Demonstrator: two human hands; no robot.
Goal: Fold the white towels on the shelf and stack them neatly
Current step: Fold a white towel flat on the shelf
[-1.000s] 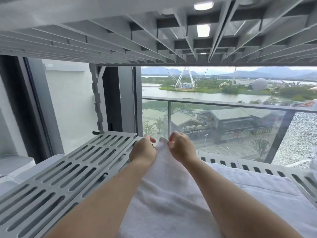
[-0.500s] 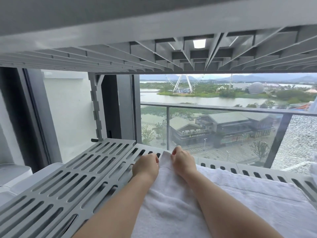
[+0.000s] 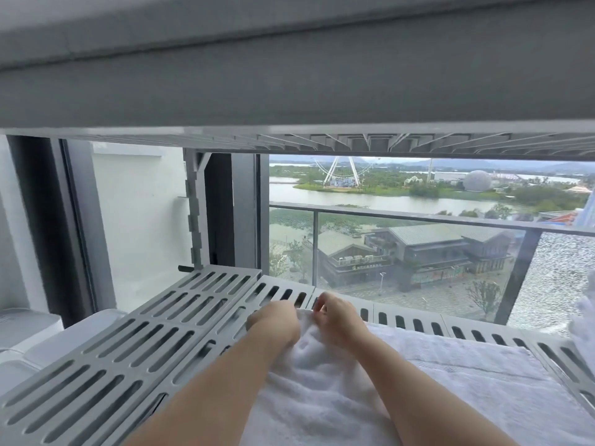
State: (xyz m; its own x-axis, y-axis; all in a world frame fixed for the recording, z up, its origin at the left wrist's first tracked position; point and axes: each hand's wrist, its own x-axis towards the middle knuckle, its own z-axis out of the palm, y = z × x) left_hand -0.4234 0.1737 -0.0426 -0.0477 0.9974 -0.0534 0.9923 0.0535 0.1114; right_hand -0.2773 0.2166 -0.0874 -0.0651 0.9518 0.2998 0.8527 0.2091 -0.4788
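A white towel (image 3: 322, 375) lies spread on the grey slotted shelf (image 3: 154, 342), reaching from the lower middle to the right of the head view. Both my arms stretch out over it. My left hand (image 3: 277, 320) grips the towel's far edge with curled fingers. My right hand (image 3: 338, 317) pinches the same far edge right beside it, about a finger's width away. The cloth bunches up just under the two hands. More flat white towel (image 3: 483, 381) extends to the right.
The underside of an upper grey shelf (image 3: 289, 75) hangs low across the top of the view. A grey upright post (image 3: 194, 214) stands at the shelf's back left. Behind is a window with a balcony rail. White cloth (image 3: 584, 317) shows at the right edge.
Both hands have come down from slightly raised to the shelf's back edge, lowering the towel's far edge with them. The view has tilted down, so the upper shelf fills more of the top.
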